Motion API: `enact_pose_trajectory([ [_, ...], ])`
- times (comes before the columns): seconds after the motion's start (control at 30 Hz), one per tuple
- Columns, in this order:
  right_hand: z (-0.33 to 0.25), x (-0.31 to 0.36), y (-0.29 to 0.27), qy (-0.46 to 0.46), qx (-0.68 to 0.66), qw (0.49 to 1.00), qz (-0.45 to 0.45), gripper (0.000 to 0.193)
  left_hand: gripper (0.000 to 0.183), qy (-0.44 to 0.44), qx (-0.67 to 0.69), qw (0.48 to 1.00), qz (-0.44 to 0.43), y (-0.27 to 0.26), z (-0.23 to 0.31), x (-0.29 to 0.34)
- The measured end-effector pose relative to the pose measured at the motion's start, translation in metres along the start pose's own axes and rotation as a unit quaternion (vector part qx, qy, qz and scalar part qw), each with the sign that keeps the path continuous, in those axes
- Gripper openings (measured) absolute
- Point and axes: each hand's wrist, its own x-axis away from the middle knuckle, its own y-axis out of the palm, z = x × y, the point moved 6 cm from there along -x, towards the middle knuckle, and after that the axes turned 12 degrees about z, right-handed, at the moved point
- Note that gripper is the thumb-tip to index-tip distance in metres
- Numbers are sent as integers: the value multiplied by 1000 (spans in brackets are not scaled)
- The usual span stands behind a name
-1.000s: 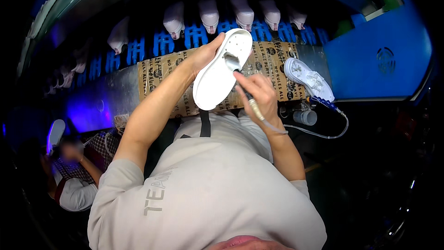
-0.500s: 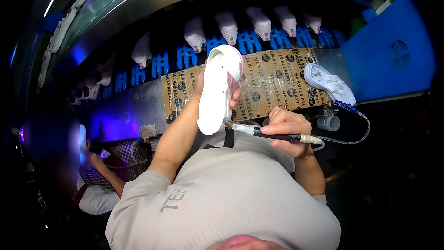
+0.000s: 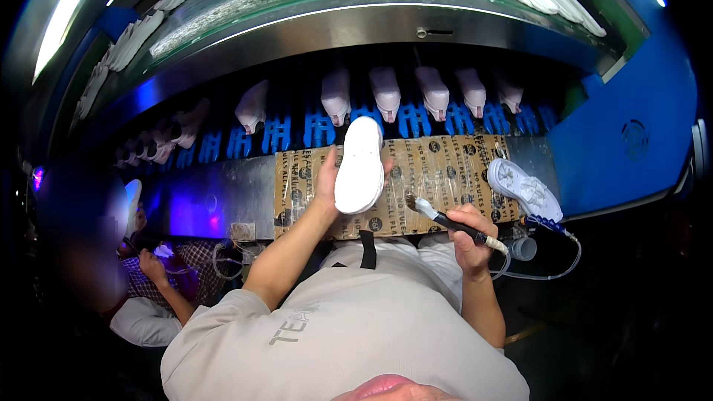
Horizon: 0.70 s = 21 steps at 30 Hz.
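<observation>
The left hand [image 3: 327, 178] grips a white shoe [image 3: 359, 165], sole up, above the cardboard-covered desk [image 3: 445, 171]. The right hand [image 3: 469, 234] is closed around a brush [image 3: 445, 218], its bristles just beside the sole. This looks like a pause in coating the sole; next the bristles must meet it squarely.

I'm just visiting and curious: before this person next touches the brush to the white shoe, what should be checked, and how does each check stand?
1. Left hand grips the white shoe, sole facing the camera: ok.
2. Right hand holds the brush: ok.
3. Bristles clear of the sole: ok, apart.
4. Bristles loaded with glue: cannot tell.
5. Hose hangs free: ok.
6. Second shoe lies aside on the cardboard mat: ok.
</observation>
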Motion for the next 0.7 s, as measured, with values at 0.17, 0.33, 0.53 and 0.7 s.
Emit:
enact_pose_trajectory([
  [0.17,38,8,-24,46,-1,994,95,32,74,-27,17,999,-29,-65,-33,25],
  [0.33,63,1,-30,94,62,979,167,43,71,-86,38,986,-135,-50,-31,38],
  [0.53,40,-18,6,51,57,987,142,41,79,-229,100,912,-324,-17,-44,67],
  [0.7,-3,-43,53,5,-25,997,76,68,83,-303,55,845,-437,3,-60,75],
])
